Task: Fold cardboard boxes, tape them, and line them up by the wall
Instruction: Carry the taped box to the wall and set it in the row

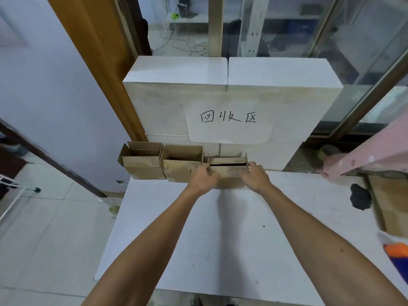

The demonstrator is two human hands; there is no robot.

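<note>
Cardboard box (229, 175) by white block (159, 107), fingers (207, 168) of left hand (204, 178) and right hand (257, 176) gripping its sides.

Rightmost brown cardboard box (229, 173): dull, bit rough, ribs on cut edges. Two other brown cardboard boxes (141, 166): same. Flat white desk (220, 239): smooth, dull. White paper sheet with black writing (229, 131): smooth. Pale floor tiles (55, 228): shiny. Orange-brown wooden door frame (92, 51): smooth, slight shine.

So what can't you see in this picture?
Head view:
- Front of the right-hand brown cardboard box: partly covered by the left hand and right hand.
- Its bottom, and any tape there: hidden underneath.
- The orange-and-blue object: cut off by the right edge.
- The black lump: too blurry to name.
</note>
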